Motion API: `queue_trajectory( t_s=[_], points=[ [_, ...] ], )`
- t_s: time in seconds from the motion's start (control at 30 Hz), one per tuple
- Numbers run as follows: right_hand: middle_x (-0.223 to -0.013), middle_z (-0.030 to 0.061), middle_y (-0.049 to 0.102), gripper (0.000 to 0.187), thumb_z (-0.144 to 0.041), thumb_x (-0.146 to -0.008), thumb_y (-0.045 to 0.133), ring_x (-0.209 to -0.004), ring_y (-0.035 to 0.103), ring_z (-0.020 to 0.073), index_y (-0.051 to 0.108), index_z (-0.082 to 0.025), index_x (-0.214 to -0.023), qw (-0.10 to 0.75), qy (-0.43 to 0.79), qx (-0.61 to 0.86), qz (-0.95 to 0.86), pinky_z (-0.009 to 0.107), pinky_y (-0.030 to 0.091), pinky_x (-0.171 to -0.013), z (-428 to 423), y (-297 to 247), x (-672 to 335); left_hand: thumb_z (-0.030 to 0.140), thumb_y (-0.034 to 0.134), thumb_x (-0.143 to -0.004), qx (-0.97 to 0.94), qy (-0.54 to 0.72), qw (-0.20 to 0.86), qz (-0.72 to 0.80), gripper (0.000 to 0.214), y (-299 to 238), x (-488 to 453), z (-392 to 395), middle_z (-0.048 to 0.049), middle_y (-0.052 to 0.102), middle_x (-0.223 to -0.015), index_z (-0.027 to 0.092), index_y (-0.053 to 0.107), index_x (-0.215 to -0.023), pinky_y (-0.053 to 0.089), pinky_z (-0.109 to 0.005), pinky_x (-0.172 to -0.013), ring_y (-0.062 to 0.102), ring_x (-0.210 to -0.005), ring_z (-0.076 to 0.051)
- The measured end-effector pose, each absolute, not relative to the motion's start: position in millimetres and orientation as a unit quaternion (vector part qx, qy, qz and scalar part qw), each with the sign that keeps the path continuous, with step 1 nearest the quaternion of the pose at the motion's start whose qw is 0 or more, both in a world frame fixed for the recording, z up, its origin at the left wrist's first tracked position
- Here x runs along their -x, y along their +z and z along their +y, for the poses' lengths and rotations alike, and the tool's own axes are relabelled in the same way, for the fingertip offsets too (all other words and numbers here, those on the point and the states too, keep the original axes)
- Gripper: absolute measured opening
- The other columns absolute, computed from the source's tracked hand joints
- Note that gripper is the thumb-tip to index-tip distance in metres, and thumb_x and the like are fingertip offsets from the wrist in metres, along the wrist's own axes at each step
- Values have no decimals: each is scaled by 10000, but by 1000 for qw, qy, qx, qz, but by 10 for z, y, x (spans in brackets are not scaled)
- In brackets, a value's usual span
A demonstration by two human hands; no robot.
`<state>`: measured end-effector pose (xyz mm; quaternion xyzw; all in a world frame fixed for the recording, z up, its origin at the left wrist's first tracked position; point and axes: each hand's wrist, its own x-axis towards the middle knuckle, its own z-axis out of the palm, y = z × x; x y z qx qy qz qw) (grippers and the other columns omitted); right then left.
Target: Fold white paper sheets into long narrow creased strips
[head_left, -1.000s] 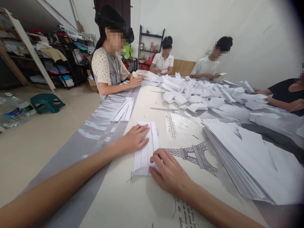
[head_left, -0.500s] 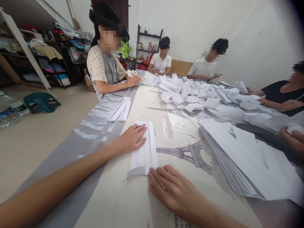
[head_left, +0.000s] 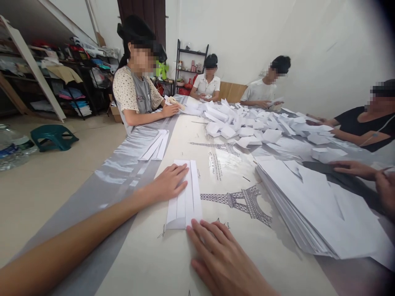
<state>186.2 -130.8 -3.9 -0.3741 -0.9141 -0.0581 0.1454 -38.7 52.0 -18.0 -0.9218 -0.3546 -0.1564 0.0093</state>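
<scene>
A folded white sheet of paper [head_left: 182, 205], creased lengthwise into strips, lies flat on the table before me. My left hand [head_left: 171, 181] rests palm down on its upper left part, fingers spread across the folds. At the lower right corner of the paper, my right hand [head_left: 220, 250] touches the near edge with its fingertips, the fingers stretched out. Neither hand grips anything. Farther off to the left lie a few folded paper strips [head_left: 155, 146].
A thick stack of white sheets [head_left: 314, 205] stands at my right. A heap of folded papers [head_left: 243, 121] covers the far table. Several people sit around it, one with hands near the stack. A green stool [head_left: 54, 136] is on the floor at left.
My right hand has flattened, its fingers stretching farther over the paper's near corner. My left hand stays on the paper. At right, a co-worker's hands have come farther into view.
</scene>
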Motion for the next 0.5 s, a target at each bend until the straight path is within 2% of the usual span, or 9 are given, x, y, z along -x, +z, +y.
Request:
queue_trajectory(
  t_s=[0.1, 0.2, 0.37, 0.5],
  points=[
    [-1459, 75, 575, 452, -318, -1003, 511, -1234, 584, 261, 513, -189, -1436, 128, -10, 371, -920, 471, 499, -1033, -1254, 16, -1920, 413, 323, -1062, 920, -160, 6, -358, 508, -186, 392, 522, -127, 436, -1556, 149, 432, -1482, 317, -466, -1152, 422, -1366, -289],
    [-1450, 52, 591, 443, -328, -1002, 519, -1231, 599, 228, 528, -197, -1425, 153, -35, 362, -919, 418, 518, -1019, -1234, -44, -1935, 408, 331, -1060, 920, -162, 2, -357, 512, -189, 397, 518, -130, 438, -1555, 157, 421, -1497, 320, -479, -1153, 420, -1376, -288],
    [-1382, 100, 643, 452, -344, -992, 500, -1194, 649, 249, 589, -125, -1377, 220, -159, 375, -886, 355, 560, -938, -1308, -345, -1816, 400, 356, -1053, 917, -164, 2, -363, 502, -191, 401, 515, -138, 445, -1548, 152, 457, -1477, 340, -480, -1148, 435, -1363, -294],
    [-1286, 194, 683, 389, -225, -951, 499, -1117, 699, 323, 662, -58, -1263, 229, -234, 399, -856, 403, 588, -866, -1361, -485, -1637, 395, 349, -1053, 918, -160, 12, -364, 506, -200, 400, 521, -144, 440, -1549, 140, 458, -1476, 331, -473, -1155, 442, -1356, -294]
  ],
)
